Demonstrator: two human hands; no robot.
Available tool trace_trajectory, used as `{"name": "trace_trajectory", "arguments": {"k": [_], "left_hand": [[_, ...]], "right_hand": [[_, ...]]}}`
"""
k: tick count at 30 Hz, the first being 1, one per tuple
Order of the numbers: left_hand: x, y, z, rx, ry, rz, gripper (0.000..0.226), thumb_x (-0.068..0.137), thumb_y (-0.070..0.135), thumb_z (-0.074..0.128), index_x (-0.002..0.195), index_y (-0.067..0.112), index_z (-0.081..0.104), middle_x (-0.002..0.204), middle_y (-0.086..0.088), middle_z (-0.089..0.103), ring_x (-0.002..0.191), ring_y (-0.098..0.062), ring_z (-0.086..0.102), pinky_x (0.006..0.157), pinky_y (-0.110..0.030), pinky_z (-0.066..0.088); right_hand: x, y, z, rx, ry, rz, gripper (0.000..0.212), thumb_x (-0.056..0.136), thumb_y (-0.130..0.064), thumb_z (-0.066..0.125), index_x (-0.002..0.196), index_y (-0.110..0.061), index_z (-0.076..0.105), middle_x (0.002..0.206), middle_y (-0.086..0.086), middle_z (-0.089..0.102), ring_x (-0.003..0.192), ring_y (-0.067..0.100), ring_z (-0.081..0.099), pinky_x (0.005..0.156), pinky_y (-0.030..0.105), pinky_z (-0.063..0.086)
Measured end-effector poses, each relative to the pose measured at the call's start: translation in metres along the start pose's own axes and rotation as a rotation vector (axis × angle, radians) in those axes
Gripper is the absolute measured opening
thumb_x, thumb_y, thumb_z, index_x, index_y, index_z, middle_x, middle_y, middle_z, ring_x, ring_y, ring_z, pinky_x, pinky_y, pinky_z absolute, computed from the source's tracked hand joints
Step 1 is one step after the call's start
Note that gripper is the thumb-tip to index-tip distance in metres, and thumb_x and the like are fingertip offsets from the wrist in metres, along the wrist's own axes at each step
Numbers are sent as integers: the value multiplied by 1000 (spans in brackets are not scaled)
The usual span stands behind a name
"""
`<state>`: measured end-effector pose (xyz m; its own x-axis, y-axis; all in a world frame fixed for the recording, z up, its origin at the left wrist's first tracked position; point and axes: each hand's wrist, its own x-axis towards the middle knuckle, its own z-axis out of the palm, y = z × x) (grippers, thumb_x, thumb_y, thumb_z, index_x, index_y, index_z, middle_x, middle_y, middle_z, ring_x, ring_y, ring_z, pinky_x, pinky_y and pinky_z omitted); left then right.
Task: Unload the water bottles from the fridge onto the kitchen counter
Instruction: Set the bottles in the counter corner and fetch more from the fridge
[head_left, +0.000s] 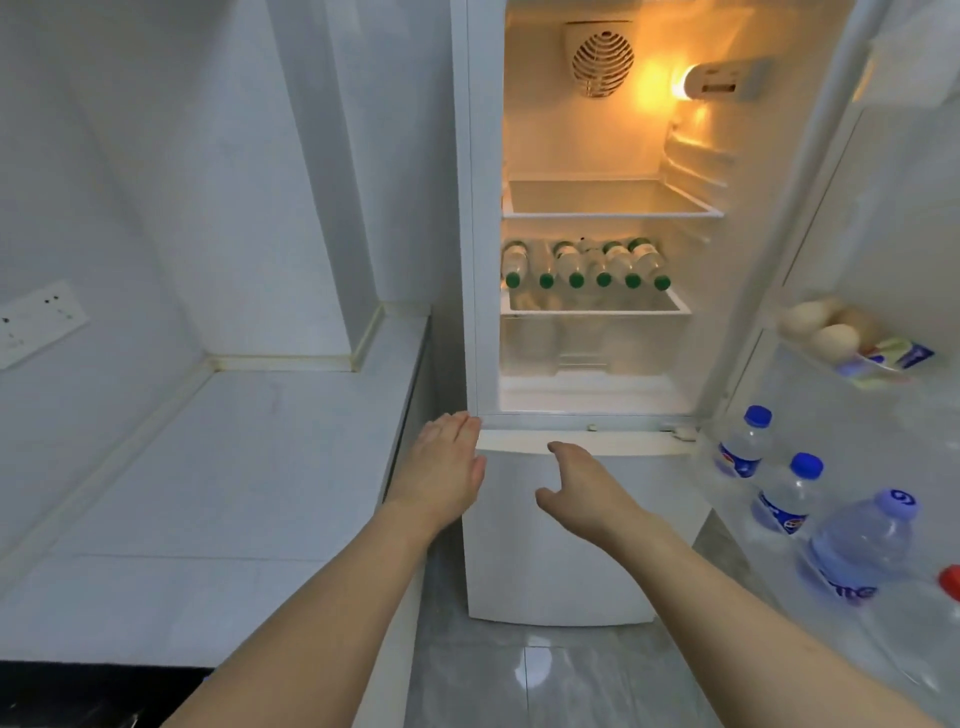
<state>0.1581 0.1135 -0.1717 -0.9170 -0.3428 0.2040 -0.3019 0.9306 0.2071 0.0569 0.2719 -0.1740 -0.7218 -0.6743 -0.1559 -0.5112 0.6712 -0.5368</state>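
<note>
Water bottles with green caps lie side by side on the middle shelf of the open fridge. Below that shelf, left hand and right hand reach forward, fingers relaxed, holding nothing. The table lies left of the fridge.

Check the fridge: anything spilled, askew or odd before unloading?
No spill or damage shows. The green-capped bottles lie on their sides in a row on the middle shelf, caps outward, the rightmost angled slightly. Door bottles stand upright. Both hands, left and right, are open and hold nothing.
</note>
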Motion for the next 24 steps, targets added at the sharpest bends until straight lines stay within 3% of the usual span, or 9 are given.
{"name": "trace_trajectory", "arguments": {"k": [8, 18, 21, 24], "left_hand": [[126, -24, -4, -24, 22, 115, 52, 104, 30, 40, 152, 15, 27, 159, -2, 27, 146, -20, 24, 120, -30, 17], [241, 14, 5, -157, -47, 264, 52, 104, 29, 40, 153, 18, 28, 160, 0, 27, 145, -18, 28, 118, -32, 27], [277, 24, 9, -213, -47, 240, 48, 102, 27, 42, 149, 16, 34, 153, -2, 38, 136, -20, 41, 110, -32, 36], [311, 30, 13, -368, -59, 100, 42, 102, 24, 44, 143, 14, 41, 146, -4, 46, 126, -22, 50, 94, -25, 38]], "right_hand": [[110, -4, -42, 30, 111, 54, 67, 93, -25, 51, 152, -11, 21, 158, 3, 24, 145, 17, 22, 116, 30, 22], [181, 38, -101, 73, 261, 173, 66, 93, -26, 54, 151, -12, 25, 156, 4, 28, 143, 19, 28, 114, 28, 24], [205, 57, -121, 90, 285, 194, 65, 93, -26, 53, 150, -12, 26, 155, 4, 31, 142, 19, 30, 112, 29, 26], [235, 71, -140, 153, 300, 207, 64, 92, -24, 53, 149, -12, 28, 152, 5, 36, 138, 21, 36, 108, 30, 32]]}}
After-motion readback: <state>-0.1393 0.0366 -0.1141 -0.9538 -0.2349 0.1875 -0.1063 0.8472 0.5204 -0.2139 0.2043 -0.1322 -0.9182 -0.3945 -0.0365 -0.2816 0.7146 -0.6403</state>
